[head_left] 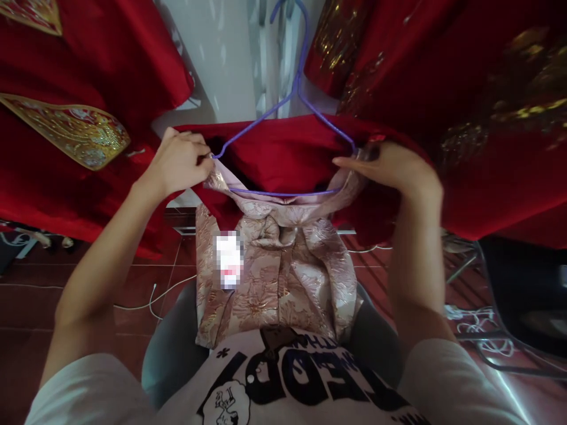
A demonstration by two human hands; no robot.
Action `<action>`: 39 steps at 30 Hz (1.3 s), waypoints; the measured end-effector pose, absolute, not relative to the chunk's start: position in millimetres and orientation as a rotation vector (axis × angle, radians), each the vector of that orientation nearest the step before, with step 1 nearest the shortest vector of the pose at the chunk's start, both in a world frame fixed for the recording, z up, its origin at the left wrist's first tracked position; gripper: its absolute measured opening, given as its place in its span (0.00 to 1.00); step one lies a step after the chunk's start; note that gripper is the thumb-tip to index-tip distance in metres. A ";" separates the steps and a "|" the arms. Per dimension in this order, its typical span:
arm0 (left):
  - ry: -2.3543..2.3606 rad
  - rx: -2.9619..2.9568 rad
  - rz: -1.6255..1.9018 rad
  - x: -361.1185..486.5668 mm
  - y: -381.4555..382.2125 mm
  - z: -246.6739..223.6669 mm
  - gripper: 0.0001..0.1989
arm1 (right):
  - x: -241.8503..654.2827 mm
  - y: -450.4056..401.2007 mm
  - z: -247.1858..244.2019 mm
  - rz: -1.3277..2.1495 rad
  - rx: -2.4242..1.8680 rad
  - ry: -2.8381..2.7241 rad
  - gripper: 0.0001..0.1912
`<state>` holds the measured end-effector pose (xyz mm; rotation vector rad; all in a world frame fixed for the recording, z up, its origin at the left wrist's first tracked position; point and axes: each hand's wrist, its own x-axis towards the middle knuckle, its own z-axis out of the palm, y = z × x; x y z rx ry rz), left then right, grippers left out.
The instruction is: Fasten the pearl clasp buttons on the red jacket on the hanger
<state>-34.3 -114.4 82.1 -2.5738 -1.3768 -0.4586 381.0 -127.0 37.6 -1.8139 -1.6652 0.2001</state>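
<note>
A pink-gold floral brocade garment (266,295) with a pale pink lining hangs in front of me on a purple hanger (277,107). My left hand (188,158) is closed on the garment's upper left edge, by that end of the hanger. At the opposite upper edge my right hand (392,168) grips the garment, thumb on the near side and fingers mostly hidden behind. The hanger's lower bar crosses the neckline, and its hook points up, to the left. Red cloth (283,144) stretches behind the hanger. A white tag (228,257), blurred out, lies on the brocade's left side.
Red garments with gold embroidery (95,133) hang on the left, and more red cloth (465,195) hangs on the right. A dark chair (522,295) stands at the right. White cables (170,289) run over the red tiled floor (137,307).
</note>
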 end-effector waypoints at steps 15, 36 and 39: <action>-2.132 -2.729 -1.414 -78.8 -48.7 9.1 0.35 | 387.2 -153.0 60.3 0.847 -1.623 -1.562 0.19; -1.950 -2.347 -1.930 -72.1 -66.2 -19.7 0.19 | 398.5 -140.9 9.8 0.513 -1.480 -0.944 0.10; -2.073 -2.505 -1.626 -82.0 -85.4 -27.8 0.19 | 411.5 -159.2 -1.6 0.717 -1.604 -0.951 0.11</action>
